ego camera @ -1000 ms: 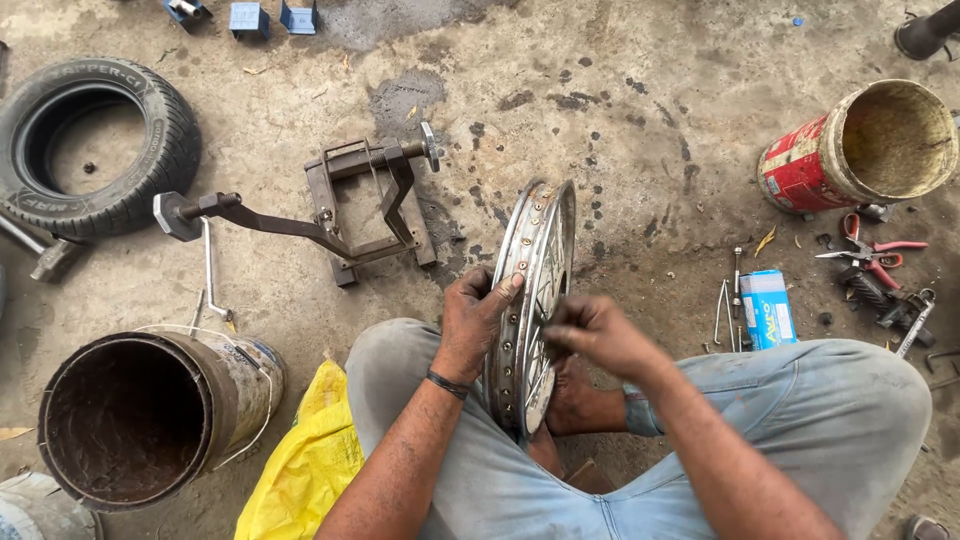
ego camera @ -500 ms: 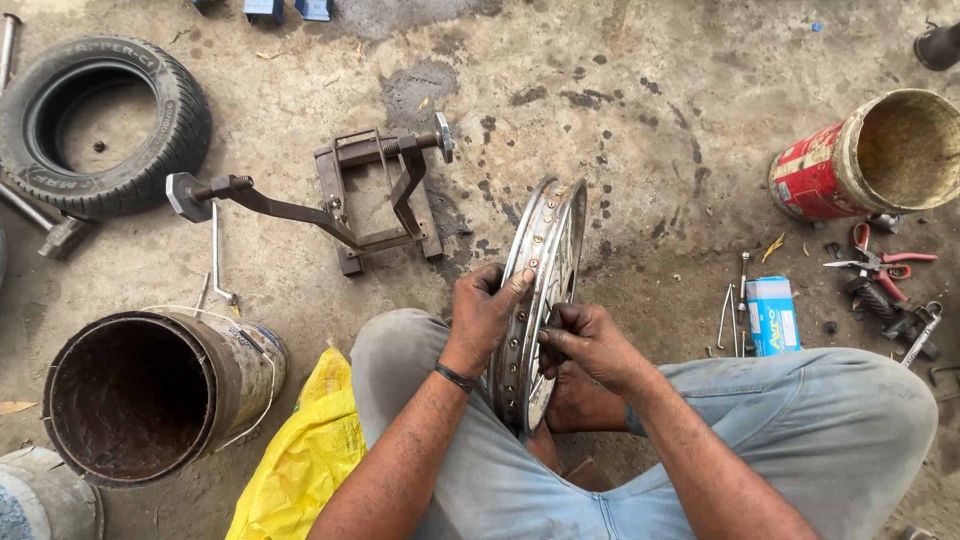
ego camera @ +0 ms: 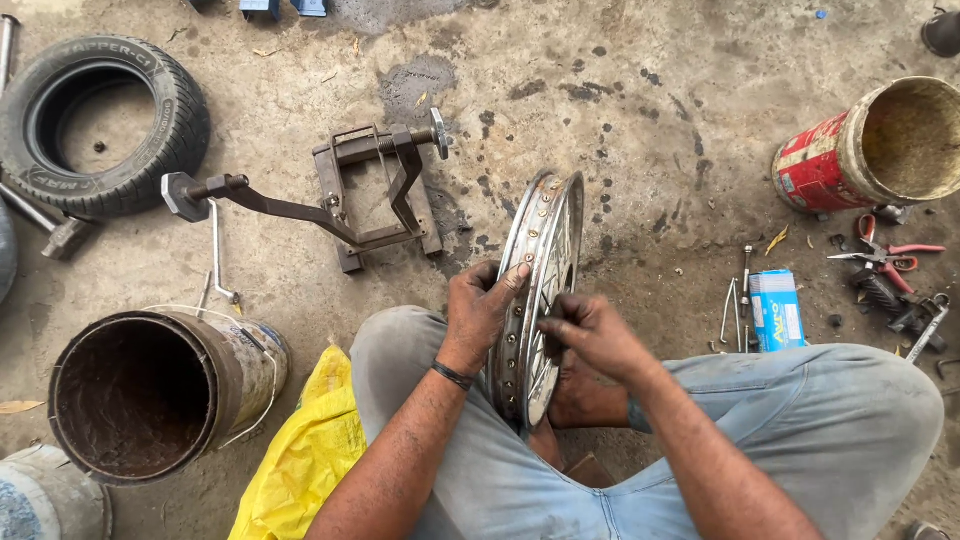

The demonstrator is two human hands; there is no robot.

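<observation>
This is looking like a roadside tyre and wheel repair workshop, with the work going on at ground level. A stained, cracked concrete floor (ego camera: pixel 650 120) is serving as the bench. A worn tyre (ego camera: pixel 105 120) is lying beside a rusty iron stand (ego camera: pixel 350 195), rusty drums (ego camera: pixel 150 390) and a paint can (ego camera: pixel 870 150) are sitting around, and pliers (ego camera: pixel 885 255) and small tools are lying scattered.

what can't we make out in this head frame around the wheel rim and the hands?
Head view only:
- Right hand fingertips: pressed among the spokes, so whatever they pinch is hidden.
- Wheel rim lower part: behind the left hand and knees.
- Rusty drum contents: dark inside.
- Small tools beside the blue box: too small to identify.
</observation>
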